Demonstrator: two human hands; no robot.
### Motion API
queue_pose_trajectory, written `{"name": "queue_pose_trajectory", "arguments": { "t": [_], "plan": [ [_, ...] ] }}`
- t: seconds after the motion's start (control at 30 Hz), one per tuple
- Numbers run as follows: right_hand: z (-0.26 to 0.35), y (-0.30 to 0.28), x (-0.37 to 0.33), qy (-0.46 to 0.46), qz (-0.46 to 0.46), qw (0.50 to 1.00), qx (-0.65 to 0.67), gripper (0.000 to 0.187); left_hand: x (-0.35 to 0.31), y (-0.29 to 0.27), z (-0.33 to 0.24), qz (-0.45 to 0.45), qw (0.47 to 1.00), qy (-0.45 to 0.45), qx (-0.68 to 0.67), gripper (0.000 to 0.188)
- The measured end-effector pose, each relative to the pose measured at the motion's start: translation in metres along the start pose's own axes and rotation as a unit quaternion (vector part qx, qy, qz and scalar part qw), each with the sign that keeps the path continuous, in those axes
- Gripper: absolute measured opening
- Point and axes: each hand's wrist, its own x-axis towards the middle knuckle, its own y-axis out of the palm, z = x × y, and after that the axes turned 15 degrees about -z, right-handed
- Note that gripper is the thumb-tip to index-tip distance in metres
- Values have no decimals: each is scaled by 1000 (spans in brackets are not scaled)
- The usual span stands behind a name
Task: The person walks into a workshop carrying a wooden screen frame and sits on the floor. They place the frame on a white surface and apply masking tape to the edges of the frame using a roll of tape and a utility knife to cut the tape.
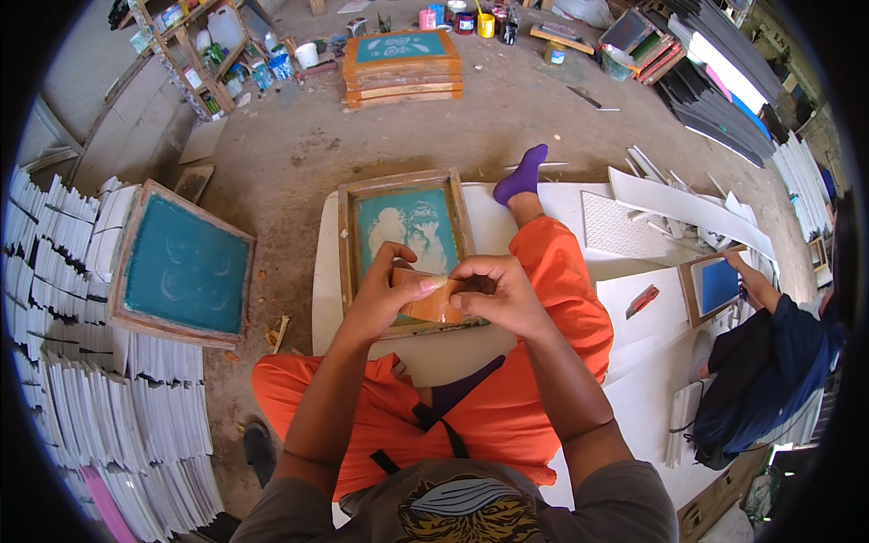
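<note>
My left hand (385, 294) and my right hand (503, 291) pinch a glossy piece of orange-brown tape (429, 306) between thumbs and fingers. It is held over the near edge of a wooden-framed printing screen (348, 240), which lies on a white board in front of me. The screen's mesh is teal with a pale design, and my hands and the tape hide its near part. To the left, a second teal screen (186, 262) leans against stacked white sheets.
Tall stacks of white sheets (127, 407) line the left. Taped screens (403, 80) are piled ahead, near paint pots (486, 25). On the right lie a red cutter (643, 301), white offcuts (692, 213) and a small framed blue panel (718, 283) held by another person.
</note>
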Motion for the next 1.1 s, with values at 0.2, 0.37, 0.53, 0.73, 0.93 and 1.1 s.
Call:
{"name": "queue_pose_trajectory", "arguments": {
  "t": [0.2,0.37,0.53,0.73,0.93,1.1],
  "plan": [
    [-1,-1,-1,3,-3,1000,11,21,1,-1,1,9,1000,-11,7,63],
    [-7,-2,0,6,-5,1000,20,22,-1,-1,0,4,1000,-9,7,64],
    [-5,0,-2,9,-17,999,29,23,2,2,0,1,1000,-9,12,64],
    [-11,-3,-1,-2,-10,1000,22,23,4,2,4,-4,1000,-16,12,64],
    [-14,-4,-2,8,-14,999,41,25,4,3,6,-5,1000,-21,-1,65],
    [-11,-2,-2,23,-17,999,35,25,5,3,7,-6,1000,-29,1,65]
  ]
}}
